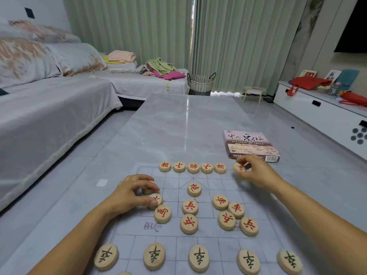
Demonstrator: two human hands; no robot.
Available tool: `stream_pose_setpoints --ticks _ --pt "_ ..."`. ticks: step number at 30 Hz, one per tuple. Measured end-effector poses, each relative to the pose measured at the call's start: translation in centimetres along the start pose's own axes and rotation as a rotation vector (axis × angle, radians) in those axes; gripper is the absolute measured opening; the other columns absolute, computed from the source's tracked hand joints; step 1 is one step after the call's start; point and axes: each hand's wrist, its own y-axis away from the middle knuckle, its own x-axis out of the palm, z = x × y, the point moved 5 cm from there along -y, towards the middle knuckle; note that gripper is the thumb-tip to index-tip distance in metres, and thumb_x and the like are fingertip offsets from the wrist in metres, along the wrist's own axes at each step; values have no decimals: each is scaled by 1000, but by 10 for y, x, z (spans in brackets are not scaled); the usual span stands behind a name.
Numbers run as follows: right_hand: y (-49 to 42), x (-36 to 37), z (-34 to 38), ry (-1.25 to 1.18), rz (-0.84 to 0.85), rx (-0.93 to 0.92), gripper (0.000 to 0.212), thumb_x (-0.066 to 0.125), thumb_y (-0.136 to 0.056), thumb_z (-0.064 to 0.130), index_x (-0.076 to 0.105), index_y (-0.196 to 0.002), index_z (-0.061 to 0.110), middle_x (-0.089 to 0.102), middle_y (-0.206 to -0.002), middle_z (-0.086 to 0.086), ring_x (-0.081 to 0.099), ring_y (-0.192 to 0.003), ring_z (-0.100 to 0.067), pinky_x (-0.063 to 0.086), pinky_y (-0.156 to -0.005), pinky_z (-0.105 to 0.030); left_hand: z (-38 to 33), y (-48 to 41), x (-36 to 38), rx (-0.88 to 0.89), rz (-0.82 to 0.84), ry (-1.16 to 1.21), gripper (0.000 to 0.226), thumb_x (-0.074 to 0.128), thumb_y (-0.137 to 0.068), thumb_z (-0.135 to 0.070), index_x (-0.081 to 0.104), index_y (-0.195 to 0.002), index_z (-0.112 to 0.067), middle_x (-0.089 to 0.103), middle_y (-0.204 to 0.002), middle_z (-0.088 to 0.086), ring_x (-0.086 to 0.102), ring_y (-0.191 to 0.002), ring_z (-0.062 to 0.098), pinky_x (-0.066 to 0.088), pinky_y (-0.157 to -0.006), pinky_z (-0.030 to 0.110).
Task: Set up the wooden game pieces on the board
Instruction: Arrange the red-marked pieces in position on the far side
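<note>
A thin clear board sheet [218,241] with grey grid lines lies on the table. Several round wooden pieces with red characters stand in a row [193,167] along its far edge. My right hand [256,173] pinches one red piece [239,167] at the right end of that row. My left hand [132,192] is closed over a piece [148,189] near the board's left side, its thumb touching another red piece [156,200]. More red pieces [226,212] lie loose in the middle. Black-lettered pieces [198,258] line the near row.
The game's box [250,145] lies on the grey marble table [178,126] beyond my right hand. A covered sofa [49,108] runs along the left. A white cabinet [325,116] is at the right, a wicker basket [200,82] stands behind the table.
</note>
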Motion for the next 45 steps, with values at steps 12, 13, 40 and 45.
stream_pose_setpoints --ticks 12,13,40,45 --pt "-14 22 -28 -194 12 56 47 68 -81 11 54 -126 13 56 -126 -5 50 -102 -10 37 -89 -21 1 -4 -1 10 -53 32 27 78 -65 -33 68 -87 -44 51 -119 -21 41 -118 7 33 -100 27" --pt "-16 23 -26 -194 14 53 46 68 -81 11 54 -126 12 56 -127 -5 49 -102 -9 37 -90 -20 1 -4 -1 12 -56 31 27 78 -65 -33 69 -87 -44 52 -119 -21 41 -118 7 33 -100 27" --pt "-17 31 -27 -89 -106 -28 43 67 -82 26 56 -121 11 52 -121 -7 46 -99 -11 36 -85 -23 -47 28 27 235 80 -462 64 45 -49 -82 55 -99 -42 34 -127 -28 19 -130 0 17 -109 22" --pt "-17 32 -28 -83 -110 -10 49 68 -81 27 53 -124 11 51 -124 -7 48 -104 -14 39 -89 -25 -41 10 -19 194 -224 -151 29 62 -61 -54 58 -90 -53 58 -94 -15 50 -96 0 38 -89 19"
